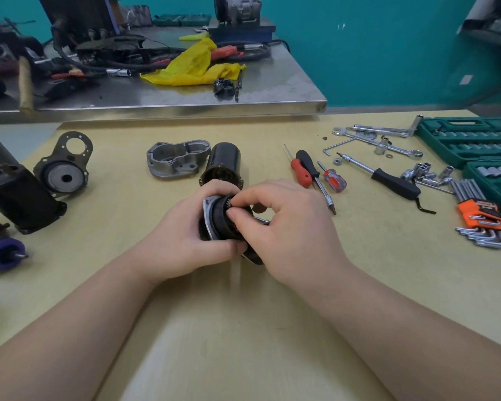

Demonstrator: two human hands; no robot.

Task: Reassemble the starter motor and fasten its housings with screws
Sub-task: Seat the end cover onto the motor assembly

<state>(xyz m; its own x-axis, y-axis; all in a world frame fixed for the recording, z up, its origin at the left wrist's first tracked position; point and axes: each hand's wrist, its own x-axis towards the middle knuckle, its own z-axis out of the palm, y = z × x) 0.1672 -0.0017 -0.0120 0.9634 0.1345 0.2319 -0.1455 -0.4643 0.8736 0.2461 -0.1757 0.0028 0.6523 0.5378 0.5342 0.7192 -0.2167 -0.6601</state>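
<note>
A: Two hands hold one part. The left hand (pixel 185 235) wraps around the black gear housing (pixel 219 218) from the side, fingers curled on its body. The right hand (pixel 287 224) comes from the other side, and its fingertips (pixel 233 213) pinch at the small toothed pinion (pixel 225 202) on the housing's face.

B: How do you think it handles?

A: I judge it as heavy for its size, metal and stiff, nothing soft. It may be greasy, so a little slippery. The body and the grey flange (pixel 207 211) look like the safe places to hold. The small gear is the delicate place; I would only turn it, not lift by it.

B: Where are the other pieces?

A: Just beyond the hands stands the black motor casing (pixel 224 162), very close to the left knuckles. Left of it lies the grey aluminium cover (pixel 175 162). Far to the left of the left hand are a black end bracket (pixel 65 166) and a long dark motor body (pixel 21 198).

B: And the tools?

A: Beyond the right hand, a red-and-black screwdriver (pixel 304 169) and a bit driver (pixel 329 183). Further right, a ratchet handle (pixel 394 182), orange hex keys (pixel 483 218) and a green socket case (pixel 469 140).

B: Does something stand in the way?

A: Only the casing, I think. A push forward can knock it.
</note>
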